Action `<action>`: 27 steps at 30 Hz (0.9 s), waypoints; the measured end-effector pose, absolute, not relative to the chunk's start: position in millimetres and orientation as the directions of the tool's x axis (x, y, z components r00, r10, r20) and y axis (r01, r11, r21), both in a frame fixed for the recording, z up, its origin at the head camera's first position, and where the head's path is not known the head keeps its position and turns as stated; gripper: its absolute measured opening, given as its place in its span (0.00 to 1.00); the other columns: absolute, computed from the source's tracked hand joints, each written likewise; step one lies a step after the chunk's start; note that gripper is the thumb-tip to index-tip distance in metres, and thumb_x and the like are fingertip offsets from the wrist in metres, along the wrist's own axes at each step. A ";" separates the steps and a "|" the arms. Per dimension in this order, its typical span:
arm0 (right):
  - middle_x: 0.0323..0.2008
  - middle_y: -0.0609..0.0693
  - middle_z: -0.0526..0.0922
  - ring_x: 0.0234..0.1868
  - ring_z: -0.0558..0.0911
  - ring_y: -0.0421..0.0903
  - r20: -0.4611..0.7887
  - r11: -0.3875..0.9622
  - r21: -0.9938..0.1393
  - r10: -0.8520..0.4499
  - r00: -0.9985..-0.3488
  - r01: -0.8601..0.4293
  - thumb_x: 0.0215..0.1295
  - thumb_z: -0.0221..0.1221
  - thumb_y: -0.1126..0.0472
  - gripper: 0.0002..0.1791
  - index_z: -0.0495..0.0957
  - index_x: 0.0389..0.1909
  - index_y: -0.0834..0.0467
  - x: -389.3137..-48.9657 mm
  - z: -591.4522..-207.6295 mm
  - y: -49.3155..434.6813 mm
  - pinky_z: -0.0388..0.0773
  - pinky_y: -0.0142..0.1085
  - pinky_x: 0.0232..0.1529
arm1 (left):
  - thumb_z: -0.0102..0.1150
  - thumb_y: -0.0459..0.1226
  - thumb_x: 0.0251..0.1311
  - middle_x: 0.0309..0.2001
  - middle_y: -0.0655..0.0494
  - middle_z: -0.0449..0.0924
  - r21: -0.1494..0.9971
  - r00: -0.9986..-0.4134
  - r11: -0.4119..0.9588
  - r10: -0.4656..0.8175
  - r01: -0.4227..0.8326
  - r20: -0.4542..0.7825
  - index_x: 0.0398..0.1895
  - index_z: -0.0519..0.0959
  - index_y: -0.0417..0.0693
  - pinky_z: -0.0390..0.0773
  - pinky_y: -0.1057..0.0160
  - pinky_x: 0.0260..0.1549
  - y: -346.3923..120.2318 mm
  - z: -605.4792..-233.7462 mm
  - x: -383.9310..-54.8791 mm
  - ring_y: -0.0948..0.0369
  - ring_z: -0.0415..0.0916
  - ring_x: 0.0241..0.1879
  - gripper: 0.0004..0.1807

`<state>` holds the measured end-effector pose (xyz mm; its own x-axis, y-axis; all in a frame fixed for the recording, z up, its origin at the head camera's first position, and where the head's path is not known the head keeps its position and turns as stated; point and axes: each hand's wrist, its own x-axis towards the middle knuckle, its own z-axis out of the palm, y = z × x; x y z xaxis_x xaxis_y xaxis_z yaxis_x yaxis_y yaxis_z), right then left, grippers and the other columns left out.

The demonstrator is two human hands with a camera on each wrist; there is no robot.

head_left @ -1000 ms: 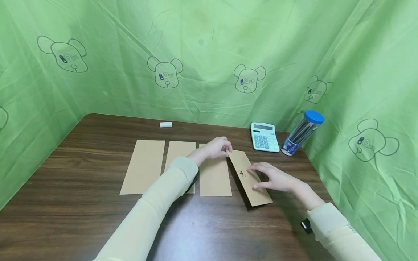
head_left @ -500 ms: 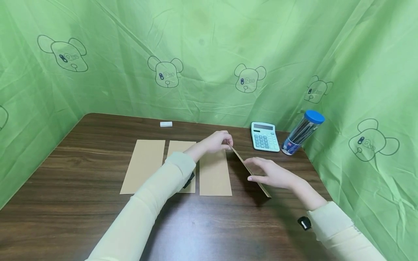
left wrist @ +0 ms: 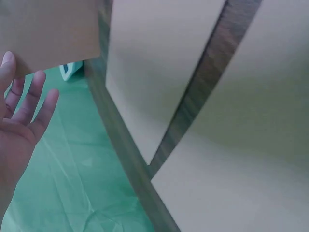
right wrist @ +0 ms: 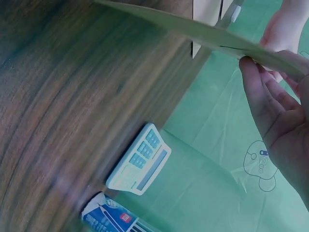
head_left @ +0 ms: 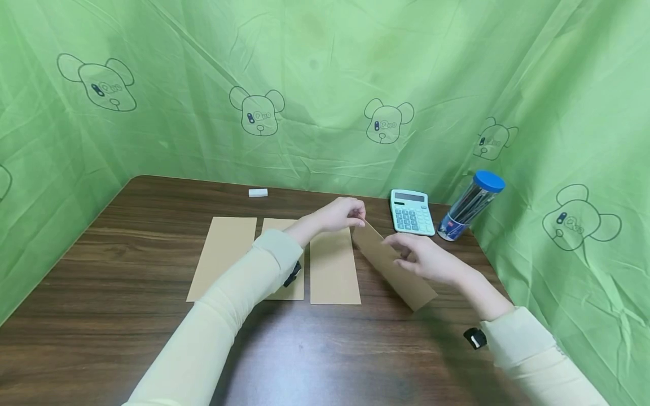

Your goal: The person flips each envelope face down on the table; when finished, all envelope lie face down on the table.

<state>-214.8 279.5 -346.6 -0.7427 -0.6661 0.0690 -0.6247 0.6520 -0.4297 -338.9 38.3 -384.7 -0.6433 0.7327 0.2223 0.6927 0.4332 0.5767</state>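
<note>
In the head view my left hand [head_left: 341,214] pinches the far corner of a thin brown kraft card [head_left: 388,268], which is raised on edge and leans with its plain face toward me. The left wrist view shows the thumb against that card [left wrist: 58,36], the other fingers spread below. My right hand [head_left: 429,258] is at the card's upper edge, fingers loosely bent. In the right wrist view an index fingertip [right wrist: 246,60] touches the face with a dark printed mark. Left of it, three matching cards, a left one [head_left: 225,256], a middle one [head_left: 271,226] and a right one [head_left: 334,276], lie flat.
A pale blue calculator [head_left: 412,213] lies at the table's back right, beside a clear tube [head_left: 467,208] of pencils with a blue lid. A small white block [head_left: 258,193] sits near the back edge. Green cloth [head_left: 315,96] hangs behind the wooden table [head_left: 101,282].
The held card has swung from printed face up, through edge-on, to showing its plain face. My left hand has risen slightly away from me, and the right hand moved up along the card's edge.
</note>
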 end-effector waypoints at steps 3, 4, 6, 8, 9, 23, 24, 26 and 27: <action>0.47 0.49 0.80 0.35 0.77 0.39 0.106 0.659 -0.394 -0.659 -0.744 -0.641 0.54 0.63 0.72 0.26 0.74 0.55 0.57 -214.7 -343.7 281.4 0.78 0.32 0.34 | 0.61 0.42 0.59 0.32 0.61 0.78 0.580 -0.644 0.427 0.729 0.694 0.234 0.32 0.74 0.49 0.73 0.68 0.38 38.5 -377.9 -338.9 0.66 0.74 0.34 0.08; 0.45 0.48 0.81 0.35 0.77 0.39 0.120 0.661 -0.376 -0.659 -0.742 -0.649 0.53 0.63 0.73 0.26 0.75 0.54 0.56 -214.9 -342.9 282.0 0.77 0.32 0.34 | 0.61 0.42 0.59 0.31 0.61 0.79 0.579 -0.644 0.425 0.726 0.696 0.242 0.32 0.75 0.49 0.73 0.68 0.37 38.7 -375.7 -338.7 0.66 0.74 0.33 0.08; 0.43 0.48 0.81 0.34 0.76 0.40 0.143 0.665 -0.352 -0.657 -0.740 -0.659 0.52 0.63 0.74 0.25 0.76 0.53 0.56 -215.2 -341.4 283.2 0.76 0.32 0.33 | 0.61 0.41 0.60 0.32 0.59 0.79 0.576 -0.646 0.423 0.719 0.700 0.258 0.34 0.75 0.48 0.74 0.68 0.38 39.5 -371.6 -338.6 0.65 0.75 0.33 0.07; 0.43 0.47 0.81 0.34 0.75 0.40 0.167 0.669 -0.325 -0.656 -0.736 -0.669 0.52 0.63 0.75 0.25 0.77 0.52 0.56 -216.1 -341.0 284.8 0.75 0.33 0.34 | 0.61 0.41 0.60 0.33 0.58 0.79 0.578 -0.653 0.424 0.708 0.697 0.268 0.36 0.76 0.48 0.74 0.68 0.40 40.2 -368.2 -338.5 0.65 0.75 0.35 0.07; 0.42 0.47 0.81 0.34 0.75 0.40 0.178 0.672 -0.312 -0.653 -0.736 -0.672 0.52 0.63 0.75 0.24 0.78 0.51 0.56 -216.3 -340.5 285.4 0.75 0.34 0.34 | 0.61 0.40 0.60 0.34 0.58 0.79 0.581 -0.658 0.425 0.702 0.694 0.272 0.37 0.76 0.48 0.74 0.68 0.41 40.6 -366.7 -338.6 0.64 0.75 0.36 0.08; 0.48 0.50 0.81 0.38 0.78 0.41 0.259 0.704 -0.455 -0.482 -0.837 -0.546 0.54 0.65 0.70 0.23 0.78 0.53 0.55 -225.9 -360.7 305.6 0.77 0.30 0.38 | 0.60 0.32 0.59 0.52 0.53 0.77 0.637 -0.627 0.331 0.714 0.696 0.314 0.61 0.69 0.46 0.74 0.68 0.49 41.8 -361.5 -335.3 0.61 0.77 0.48 0.25; 0.48 0.50 0.81 0.37 0.78 0.40 0.255 0.700 -0.484 -0.461 -0.850 -0.525 0.54 0.65 0.69 0.23 0.78 0.53 0.55 -226.8 -364.0 307.1 0.77 0.29 0.37 | 0.60 0.32 0.59 0.53 0.54 0.76 0.628 -0.623 0.337 0.719 0.701 0.308 0.62 0.68 0.47 0.74 0.67 0.50 42.4 -363.0 -335.0 0.61 0.76 0.49 0.26; 0.49 0.53 0.80 0.35 0.78 0.39 0.237 0.682 -0.554 -0.421 -0.875 -0.478 0.55 0.65 0.68 0.23 0.78 0.53 0.56 -228.3 -370.7 309.8 0.77 0.27 0.35 | 0.61 0.33 0.59 0.56 0.55 0.75 0.611 -0.613 0.352 0.736 0.709 0.287 0.62 0.68 0.48 0.73 0.66 0.52 43.7 -367.1 -334.1 0.60 0.74 0.52 0.27; 0.50 0.54 0.80 0.35 0.79 0.39 0.227 0.667 -0.590 -0.404 -0.886 -0.455 0.55 0.65 0.68 0.23 0.78 0.53 0.57 -229.1 -374.1 311.1 0.77 0.27 0.34 | 0.61 0.33 0.59 0.57 0.55 0.74 0.602 -0.607 0.359 0.746 0.714 0.275 0.63 0.68 0.49 0.73 0.65 0.53 44.4 -369.6 -333.5 0.61 0.73 0.53 0.27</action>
